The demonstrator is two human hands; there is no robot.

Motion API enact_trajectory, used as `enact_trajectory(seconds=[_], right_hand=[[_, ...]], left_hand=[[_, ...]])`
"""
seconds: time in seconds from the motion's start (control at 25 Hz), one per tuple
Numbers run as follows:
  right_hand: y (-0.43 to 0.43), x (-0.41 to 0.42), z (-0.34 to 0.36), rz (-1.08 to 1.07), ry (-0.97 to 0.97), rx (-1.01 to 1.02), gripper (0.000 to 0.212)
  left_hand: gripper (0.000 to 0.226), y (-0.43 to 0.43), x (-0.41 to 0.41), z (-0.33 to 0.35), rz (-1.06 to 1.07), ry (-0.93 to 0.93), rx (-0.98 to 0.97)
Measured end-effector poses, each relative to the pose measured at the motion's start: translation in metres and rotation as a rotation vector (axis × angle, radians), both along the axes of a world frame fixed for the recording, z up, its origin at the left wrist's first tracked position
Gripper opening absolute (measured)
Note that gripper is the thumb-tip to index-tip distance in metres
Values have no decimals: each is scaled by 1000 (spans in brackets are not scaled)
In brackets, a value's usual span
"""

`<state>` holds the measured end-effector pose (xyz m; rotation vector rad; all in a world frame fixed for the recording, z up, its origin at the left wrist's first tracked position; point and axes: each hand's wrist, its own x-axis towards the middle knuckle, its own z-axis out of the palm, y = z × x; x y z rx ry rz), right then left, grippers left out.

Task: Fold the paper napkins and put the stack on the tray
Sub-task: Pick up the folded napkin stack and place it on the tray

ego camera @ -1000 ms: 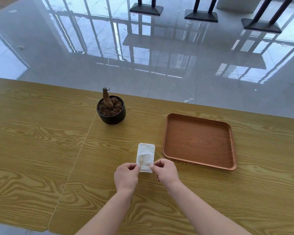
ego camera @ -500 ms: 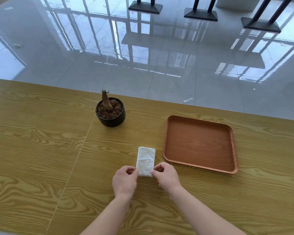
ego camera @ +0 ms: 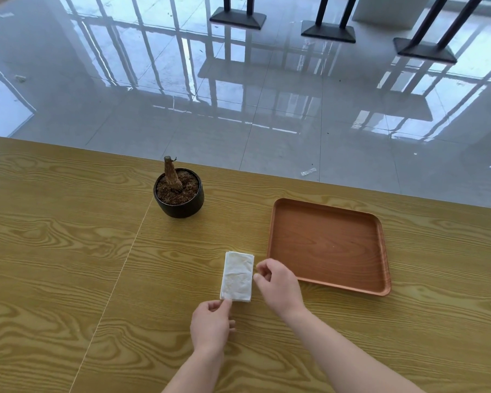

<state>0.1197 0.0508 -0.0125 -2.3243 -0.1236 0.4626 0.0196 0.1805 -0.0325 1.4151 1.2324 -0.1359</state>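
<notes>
A small white stack of folded paper napkins (ego camera: 237,276) lies flat on the wooden table (ego camera: 54,251), just left of a brown tray (ego camera: 328,245) that holds nothing. My left hand (ego camera: 211,324) sits at the stack's near left corner, thumb and forefinger pinching that corner. My right hand (ego camera: 277,282) is at the stack's right edge with its fingers curled, fingertips at the napkin's side; whether it pinches the edge is not clear.
A black pot (ego camera: 179,194) with soil and a bare stump stands behind and left of the napkins. The table's far edge runs just beyond pot and tray, with glossy tiled floor and dark stand bases (ego camera: 328,34) past it.
My right hand has slid from the stack's near right corner up along its right edge. My left hand stays at the near left corner. The camera tilted slightly.
</notes>
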Motion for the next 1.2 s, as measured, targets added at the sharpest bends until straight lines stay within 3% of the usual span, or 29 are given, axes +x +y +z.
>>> enact_trajectory(seconds=[0.08, 0.24, 0.52, 0.64, 1.0, 1.2], right_hand=[[7, 18, 7, 133, -94, -70, 29], [20, 47, 10, 326, -1, -221, 45], [24, 56, 2, 471, 62, -332, 46], [26, 55, 1, 506, 48, -393, 32], [23, 17, 1, 394, 89, -407, 26], [11, -14, -4, 252, 154, -288, 22]], left_hand=[[17, -5, 1, 4, 37, -9, -97], [13, -10, 5, 9, 101, -30, -184], [12, -12, 8, 10, 164, -46, -214], [10, -11, 11, 11, 157, -51, -182], [10, 11, 17, 15, 16, 45, 118], [29, 15, 17, 15, -86, 93, 226]])
